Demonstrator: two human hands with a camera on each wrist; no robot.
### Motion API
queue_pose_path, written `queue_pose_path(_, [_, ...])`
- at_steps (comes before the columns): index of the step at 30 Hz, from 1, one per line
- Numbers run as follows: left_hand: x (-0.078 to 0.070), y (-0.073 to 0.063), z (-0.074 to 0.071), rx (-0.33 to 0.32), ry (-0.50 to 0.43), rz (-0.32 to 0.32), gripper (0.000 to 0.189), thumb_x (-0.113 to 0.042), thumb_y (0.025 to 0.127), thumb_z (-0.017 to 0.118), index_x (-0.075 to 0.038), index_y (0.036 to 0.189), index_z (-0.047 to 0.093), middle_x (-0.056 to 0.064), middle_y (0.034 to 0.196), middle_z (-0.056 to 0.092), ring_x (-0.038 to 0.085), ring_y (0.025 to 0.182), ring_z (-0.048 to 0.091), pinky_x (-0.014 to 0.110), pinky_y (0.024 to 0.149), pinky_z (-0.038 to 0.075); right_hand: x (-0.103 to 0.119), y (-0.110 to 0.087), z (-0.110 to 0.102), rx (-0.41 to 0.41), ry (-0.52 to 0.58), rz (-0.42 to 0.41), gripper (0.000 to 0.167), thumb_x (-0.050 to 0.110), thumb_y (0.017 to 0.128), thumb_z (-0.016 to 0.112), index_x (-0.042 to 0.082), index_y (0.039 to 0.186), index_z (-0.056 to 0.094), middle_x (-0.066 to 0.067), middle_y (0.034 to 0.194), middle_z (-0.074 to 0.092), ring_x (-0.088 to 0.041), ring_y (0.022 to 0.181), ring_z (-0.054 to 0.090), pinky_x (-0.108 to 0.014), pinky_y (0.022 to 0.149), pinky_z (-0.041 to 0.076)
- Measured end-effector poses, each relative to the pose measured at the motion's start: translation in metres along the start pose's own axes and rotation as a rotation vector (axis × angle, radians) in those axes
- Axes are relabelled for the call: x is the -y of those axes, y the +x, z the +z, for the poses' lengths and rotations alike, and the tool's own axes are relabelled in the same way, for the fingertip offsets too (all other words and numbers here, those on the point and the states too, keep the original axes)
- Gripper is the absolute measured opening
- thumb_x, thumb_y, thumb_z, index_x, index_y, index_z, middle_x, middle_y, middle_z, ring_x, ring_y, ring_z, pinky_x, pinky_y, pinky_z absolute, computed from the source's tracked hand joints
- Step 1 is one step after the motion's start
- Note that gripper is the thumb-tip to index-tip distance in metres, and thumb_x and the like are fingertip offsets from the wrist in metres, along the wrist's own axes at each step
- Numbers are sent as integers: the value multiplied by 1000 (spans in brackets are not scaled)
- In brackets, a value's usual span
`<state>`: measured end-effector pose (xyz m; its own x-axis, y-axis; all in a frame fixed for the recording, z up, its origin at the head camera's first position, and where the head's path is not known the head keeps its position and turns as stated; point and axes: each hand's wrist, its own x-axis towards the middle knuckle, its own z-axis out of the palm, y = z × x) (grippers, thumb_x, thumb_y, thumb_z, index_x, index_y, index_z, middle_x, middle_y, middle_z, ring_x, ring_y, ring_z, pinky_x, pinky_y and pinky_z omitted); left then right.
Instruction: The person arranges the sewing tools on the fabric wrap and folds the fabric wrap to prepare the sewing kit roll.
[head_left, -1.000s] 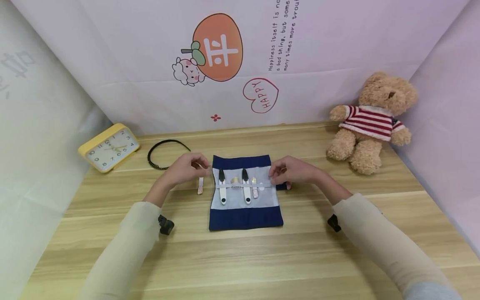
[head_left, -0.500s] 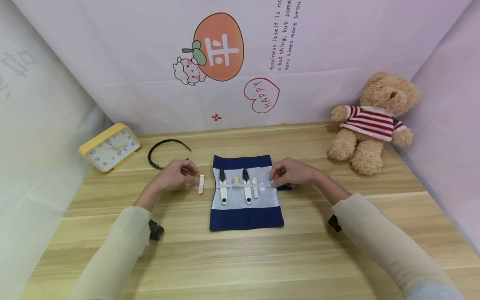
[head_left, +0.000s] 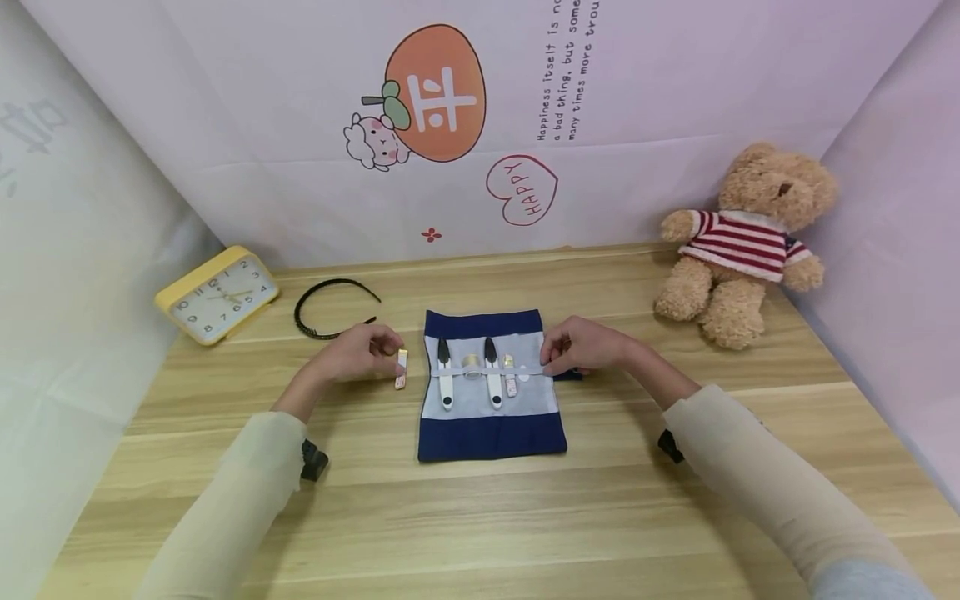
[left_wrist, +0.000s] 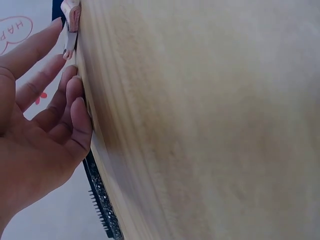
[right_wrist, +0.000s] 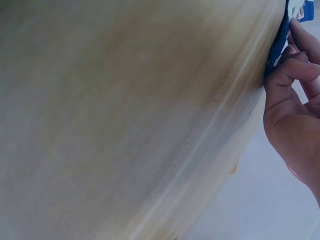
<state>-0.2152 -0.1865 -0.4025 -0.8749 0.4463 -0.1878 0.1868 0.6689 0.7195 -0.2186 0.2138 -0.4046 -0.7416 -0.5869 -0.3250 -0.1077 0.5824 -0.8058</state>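
In the head view a navy-edged fabric roll-up pouch (head_left: 491, 437) lies unrolled, its pale inner face up. An elastic strap (head_left: 538, 370) across it holds two white snips (head_left: 494, 388) with black tips, a thread spool (head_left: 471, 365) and a small patterned nail clipper (head_left: 511, 377). A second nail clipper (head_left: 401, 379) lies on the table left of the pouch. My left hand (head_left: 358, 354) has its fingertips right at this clipper; in the left wrist view thumb and forefinger are spread beside it. My right hand (head_left: 581, 346) pinches the pouch's right edge.
A black toothed headband (head_left: 302, 312) lies behind my left hand. A yellow clock (head_left: 223, 296) stands at the back left, and a teddy bear (head_left: 738, 250) sits at the back right. Printed white cloth (head_left: 300, 125) hangs behind the wooden table (head_left: 480, 533).
My left hand has moved left, away from the pouch's left edge, and then down to the loose nail clipper. My right hand has stayed at the right edge.
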Motion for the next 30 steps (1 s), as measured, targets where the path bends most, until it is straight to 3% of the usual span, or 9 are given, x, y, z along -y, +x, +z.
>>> queue_pose_path(8, [-5, -1, 5, -21, 29, 25, 29, -7, 85, 83, -1, 108, 66, 10, 100, 61, 23, 87, 55, 37, 80, 47, 2, 0, 1, 20, -21, -32, 6, 4, 91, 73, -2, 94, 72, -4, 76, 61, -9, 51, 43, -23, 47, 37])
queue_pose_path(14, [-7, 0, 8, -27, -26, 42, 27, 0, 87, 77, 1, 109, 62, 12, 98, 63, 24, 88, 61, 36, 76, 51, 4, -1, 1, 23, -23, -34, 6, 3, 91, 72, -3, 93, 71, -4, 76, 60, -9, 52, 43, -23, 47, 37])
queue_pose_path(23, [-9, -1, 6, -71, -109, -16, 20, -1, 92, 72, 0, 109, 63, 14, 97, 63, 26, 87, 57, 33, 68, 48, 1, 0, 1, 27, -33, -18, 6, 5, 92, 73, -1, 93, 72, -2, 76, 59, -9, 52, 43, -23, 47, 37])
queue_pose_path(30, [-11, -2, 4, -84, -194, 13, 18, -3, 95, 66, 3, 112, 63, 14, 98, 65, 26, 89, 59, 34, 75, 50, 0, 1, 1, 23, -42, -8, 6, 7, 92, 74, 1, 92, 73, -2, 76, 60, -10, 51, 43, -23, 48, 37])
